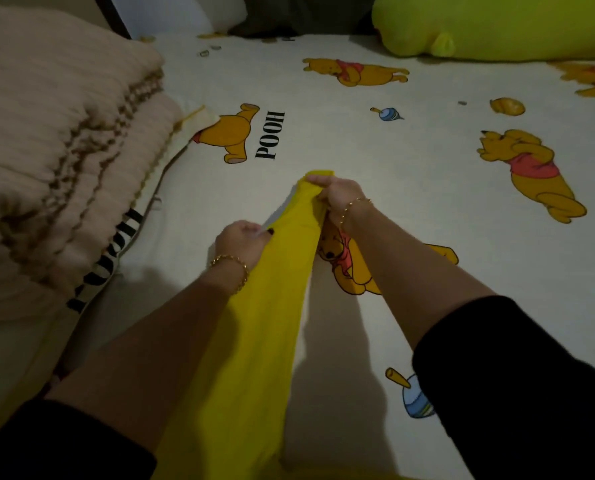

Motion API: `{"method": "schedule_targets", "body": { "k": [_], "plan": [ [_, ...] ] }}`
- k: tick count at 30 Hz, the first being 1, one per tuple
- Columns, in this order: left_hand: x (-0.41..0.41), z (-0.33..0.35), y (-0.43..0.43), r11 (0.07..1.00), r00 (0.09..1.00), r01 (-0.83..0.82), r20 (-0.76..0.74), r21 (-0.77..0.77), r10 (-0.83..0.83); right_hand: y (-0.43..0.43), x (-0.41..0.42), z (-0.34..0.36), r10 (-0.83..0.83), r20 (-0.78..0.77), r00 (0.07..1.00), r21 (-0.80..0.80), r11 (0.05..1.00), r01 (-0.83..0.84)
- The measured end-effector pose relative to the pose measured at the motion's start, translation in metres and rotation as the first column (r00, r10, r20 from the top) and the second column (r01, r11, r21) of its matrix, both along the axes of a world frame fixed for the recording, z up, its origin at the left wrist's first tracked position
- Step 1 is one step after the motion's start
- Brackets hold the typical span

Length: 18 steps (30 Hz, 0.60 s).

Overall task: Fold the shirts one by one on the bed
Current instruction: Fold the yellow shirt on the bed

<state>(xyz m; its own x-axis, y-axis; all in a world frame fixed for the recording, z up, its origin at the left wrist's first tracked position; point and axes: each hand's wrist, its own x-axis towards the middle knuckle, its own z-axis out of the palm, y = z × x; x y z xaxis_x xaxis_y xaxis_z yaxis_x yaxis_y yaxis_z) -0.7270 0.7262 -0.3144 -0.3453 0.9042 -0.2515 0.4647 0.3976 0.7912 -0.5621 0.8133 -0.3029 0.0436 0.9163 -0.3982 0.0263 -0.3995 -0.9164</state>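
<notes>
Shirt [275,306] — yellow, bunched into a long narrow strip — ran from the bottom edge up over the bed sheet [358,140]. Right hand [337,195] gripped its far end, fingers curled round the cloth. Left hand [242,237] pinched the strip's left edge, nearer the body. Pink knit blanket [64,150] lay piled to the left, well apart; green plush toy [497,26] lay at the far right. Strip and right forearm hid part of one bear print [348,268].
</notes>
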Motion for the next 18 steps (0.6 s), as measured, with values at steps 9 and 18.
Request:
{"method": "schedule_targets", "body": {
  "k": [9,18],
  "plan": [
    [0.004,-0.019,-0.015,0.997,1.000,0.014,-0.016,0.073,-0.013,-0.033,0.024,-0.028,-0.199,-0.177,0.964,-0.067,0.979,0.190],
    [-0.058,-0.011,-0.118,0.996,0.976,-0.064,-0.210,-0.062,0.050,-0.124,0.027,-0.029,-0.049,0.131,0.990,-0.074,0.996,0.059]
  ]
}}
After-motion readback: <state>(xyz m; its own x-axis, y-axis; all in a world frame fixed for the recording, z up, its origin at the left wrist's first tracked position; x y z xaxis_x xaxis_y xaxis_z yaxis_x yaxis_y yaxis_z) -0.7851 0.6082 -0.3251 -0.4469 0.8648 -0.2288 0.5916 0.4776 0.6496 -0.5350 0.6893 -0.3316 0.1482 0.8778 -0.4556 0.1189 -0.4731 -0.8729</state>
